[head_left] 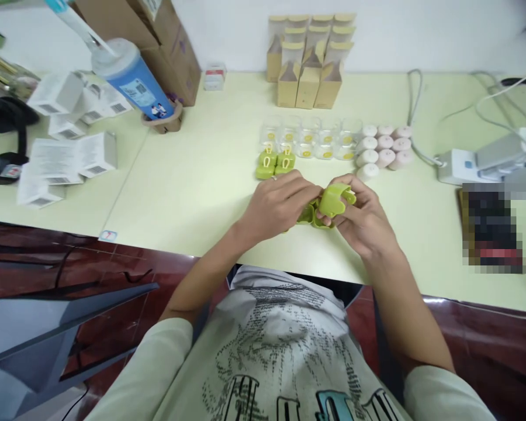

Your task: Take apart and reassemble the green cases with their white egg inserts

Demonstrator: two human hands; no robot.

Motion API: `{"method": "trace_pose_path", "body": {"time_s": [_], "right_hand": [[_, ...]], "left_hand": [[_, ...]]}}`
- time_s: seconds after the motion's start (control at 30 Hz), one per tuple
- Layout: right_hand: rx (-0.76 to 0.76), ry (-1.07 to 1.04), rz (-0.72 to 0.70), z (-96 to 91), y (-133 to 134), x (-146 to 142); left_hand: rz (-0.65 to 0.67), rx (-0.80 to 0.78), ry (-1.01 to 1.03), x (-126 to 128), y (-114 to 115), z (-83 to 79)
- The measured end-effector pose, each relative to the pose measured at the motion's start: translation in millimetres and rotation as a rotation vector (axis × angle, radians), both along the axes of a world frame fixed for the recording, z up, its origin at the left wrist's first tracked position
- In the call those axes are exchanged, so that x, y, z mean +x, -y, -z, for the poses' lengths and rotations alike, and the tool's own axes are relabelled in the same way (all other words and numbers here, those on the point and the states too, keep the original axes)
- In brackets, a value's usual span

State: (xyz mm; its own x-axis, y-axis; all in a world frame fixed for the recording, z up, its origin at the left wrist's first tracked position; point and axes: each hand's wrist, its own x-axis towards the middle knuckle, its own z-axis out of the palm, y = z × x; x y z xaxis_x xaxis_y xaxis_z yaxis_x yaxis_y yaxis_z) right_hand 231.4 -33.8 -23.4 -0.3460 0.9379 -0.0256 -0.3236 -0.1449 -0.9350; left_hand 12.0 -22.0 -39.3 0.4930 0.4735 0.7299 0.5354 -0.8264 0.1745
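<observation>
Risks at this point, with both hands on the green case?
1. The green case is gripped only at the fingers of the right hand and left hand, above other green pieces; a slip may knock them apart.
2. The clear containers and pink-white caps sit just behind the hands; a forward reach might scatter them.
3. The tilted blue bottle looks as if it could tip onto the white boxes.

Both hands meet close together at the middle, forearms angling in from either side.

The left hand point(277, 204) lies palm down, fingers curled and reaching to the right, fingertips pinched in. The right hand point(363, 221) faces it, thumb and fingers closed in a grip, wrist bent slightly inward. Both forearms are bare, the sleeves ending near the elbows.
</observation>
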Motion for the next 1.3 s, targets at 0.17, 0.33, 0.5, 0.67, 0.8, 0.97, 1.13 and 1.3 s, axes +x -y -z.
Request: {"method": "trace_pose_path", "body": {"time_s": [0.17, 0.33, 0.5, 0.67, 0.8, 0.97, 1.13, 1.3], "right_hand": [[-0.071, -0.023, -0.019, -0.9, 0, -1], [-0.062, -0.061, 0.021, 3.1, -1, -2], [-0.088, -0.071, 0.024, 1.5, 0, -2], [-0.149, -0.054, -0.054, -1.9, -1, 1], [-0.124, 0.001, -0.114, -0.7, -1, 4], [-0.022, -0.002, -0.066, -2.0, 1, 2], [0.045, 0.004, 0.064, 1.8, 1, 4], [0.235, 0.149, 0.316, -0.8, -8, 25]], "left_hand": [[-0.101, -0.025, -0.017, 1, -1, 3.6], [-0.135, 0.016, 0.053, 2, -2, 5.2], [-0.067, -0.15, 0.128, 5, 2, -3.9], [0.068, -0.315, 0.2, 6, 8, -13.1], [0.113, -0.402, 0.31, 6, 11, -16.4], [0.115, -0.384, 0.369, 5, 10, -16.9], [0.098, -0.403, 0.299, 1, 8, -19.2], [-0.151, -0.419, 0.318, -32, -1, -26.9]]}}
